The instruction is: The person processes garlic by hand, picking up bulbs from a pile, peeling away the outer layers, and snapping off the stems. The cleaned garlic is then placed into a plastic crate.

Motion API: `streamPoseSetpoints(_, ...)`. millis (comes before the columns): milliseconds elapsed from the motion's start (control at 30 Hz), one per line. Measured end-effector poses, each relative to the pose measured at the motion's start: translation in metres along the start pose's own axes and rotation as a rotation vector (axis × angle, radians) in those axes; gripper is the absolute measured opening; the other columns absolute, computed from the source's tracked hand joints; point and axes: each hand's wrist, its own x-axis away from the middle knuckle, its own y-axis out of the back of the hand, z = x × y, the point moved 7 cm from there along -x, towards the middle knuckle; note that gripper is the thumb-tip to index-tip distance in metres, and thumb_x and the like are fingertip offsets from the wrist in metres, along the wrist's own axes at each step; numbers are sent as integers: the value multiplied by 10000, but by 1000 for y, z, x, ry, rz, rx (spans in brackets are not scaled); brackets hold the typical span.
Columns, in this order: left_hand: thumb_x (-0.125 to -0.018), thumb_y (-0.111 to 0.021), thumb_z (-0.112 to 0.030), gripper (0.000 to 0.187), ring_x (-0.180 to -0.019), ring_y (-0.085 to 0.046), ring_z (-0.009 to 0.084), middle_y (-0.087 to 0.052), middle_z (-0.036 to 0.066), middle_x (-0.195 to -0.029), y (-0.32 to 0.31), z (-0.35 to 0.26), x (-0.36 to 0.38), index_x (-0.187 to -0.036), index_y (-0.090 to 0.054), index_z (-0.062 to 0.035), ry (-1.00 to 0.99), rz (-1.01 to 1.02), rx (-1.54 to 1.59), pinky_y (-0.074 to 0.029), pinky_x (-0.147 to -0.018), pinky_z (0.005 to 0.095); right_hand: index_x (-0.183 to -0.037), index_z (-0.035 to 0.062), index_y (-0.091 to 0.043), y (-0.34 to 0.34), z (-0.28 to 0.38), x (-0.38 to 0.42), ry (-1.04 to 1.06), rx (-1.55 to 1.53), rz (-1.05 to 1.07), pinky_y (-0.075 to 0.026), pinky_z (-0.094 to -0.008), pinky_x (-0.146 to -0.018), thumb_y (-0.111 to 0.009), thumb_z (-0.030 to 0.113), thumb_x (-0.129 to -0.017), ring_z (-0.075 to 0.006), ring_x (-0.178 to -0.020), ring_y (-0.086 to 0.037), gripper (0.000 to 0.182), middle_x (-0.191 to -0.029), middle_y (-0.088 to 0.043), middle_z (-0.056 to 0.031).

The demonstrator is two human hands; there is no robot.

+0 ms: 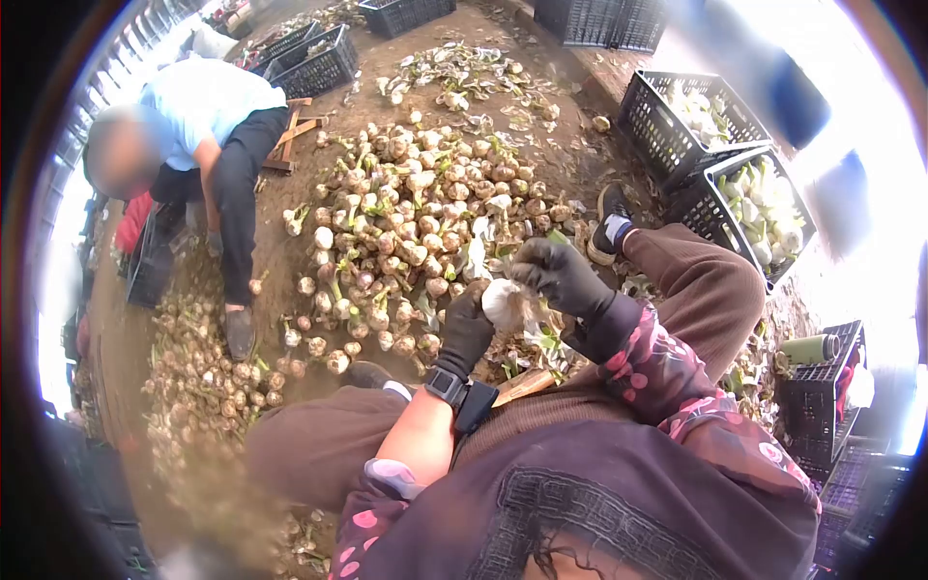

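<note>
A white garlic bulb (500,304) is held in my left hand (467,327), whose gloved fingers are wrapped round its left side. Just above and to the right of the bulb is my right hand (563,278), also in a dark glove. Its fingers are curled together close to the bulb; what they pinch is hidden. A bit of green (558,236) shows at the top of that hand. Beyond both hands, a large heap of garlic bulbs (411,208) with stems and dry skins covers the ground.
A person in a light blue shirt (208,101) bends over at the left, near a second garlic heap (208,358). Black crates (667,145) of pale garlic stand at the right. Loose peelings (474,72) lie at the back. A green cylinder (810,349) rests on another crate.
</note>
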Motion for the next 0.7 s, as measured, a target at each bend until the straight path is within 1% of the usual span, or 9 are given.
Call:
streamPoseSetpoints(100,-793,-535,57,339,-903,-629,165,-663,62,-994,1,12,-1,-1118,-585,-24,-10,-28,-140,-504,-801,290,-1027,47,-596,28,5,-2,65,-946,-68,-484,-265,-734,-571,57,-893,-100,-761,-558,136,-848,-604,1)
streamPoseSetpoints(233,-794,-514,62,372,-939,-625,191,-652,78,-1033,-11,-5,5,-1152,-566,-26,149,32,96,-494,-837,277,-1193,86,-507,87,-33,24,-569,1012,-337,-494,-327,-775,-635,156,-830,-232,-889,-626,391,-939,-643,-120)
streamPoseSetpoints(300,-808,-544,16,359,-982,-605,180,-636,75,-1079,-7,22,3,-1164,-555,-27,158,-39,-149,-478,-873,283,-1235,73,-494,69,-66,19,-587,653,17,-467,-373,-871,-686,233,-797,-272,-1043,-593,504,-1103,-613,-199)
streamPoseSetpoints(333,-804,-568,-16,360,-986,-599,182,-631,80,-1080,-15,20,0,-1164,-556,-34,175,13,-22,-474,-870,295,-1270,65,-486,50,-38,23,-135,174,-225,-429,-372,-934,-701,233,-789,-282,-1119,-548,553,-1155,-587,-194)
streamPoseSetpoints(400,-796,-596,-50,371,-974,-593,185,-626,86,-1065,-37,-16,-3,-1164,-555,-46,197,184,-29,-470,-850,309,-1266,68,-497,-1,-18,22,282,-22,-74,-361,-396,-999,-750,246,-742,-309,-1193,-456,609,-1277,-496,-171)
streamPoseSetpoints(500,-789,-586,-34,315,-899,-611,200,-642,83,-958,-61,-63,-8,-1103,-590,-36,-2,246,-52,-474,-804,296,-1122,73,-594,10,1,33,233,355,17,-449,-375,-862,-770,268,-719,-259,-1005,-567,482,-1079,-598,-134)
streamPoseSetpoints(567,-780,-582,-17,242,-837,-618,201,-653,74,-882,-58,13,17,-1018,-628,-27,532,512,-41,-484,-762,305,-1006,48,-629,76,-29,46,-323,-13,-232,-482,-353,-751,-767,271,-736,-187,-846,-608,377,-1001,-626,-96)
streamPoseSetpoints(633,-796,-556,-64,181,-789,-613,210,-650,86,-828,-53,17,19,-946,-645,-19,390,463,-185,-484,-716,329,-923,56,-632,164,-42,70,-136,-19,-638,-532,-322,-682,-661,185,-826,-208,-761,-626,164,-898,-616,-93)
streamPoseSetpoints(700,-807,-442,-35,223,-873,-610,222,-620,105,-936,-58,-22,13,-940,-619,-8,302,572,-408,-492,-770,310,-994,38,-596,231,-81,96,-131,-120,-922,-515,-341,-744,-625,222,-841,-236,-843,-604,241,-978,-589,-121)
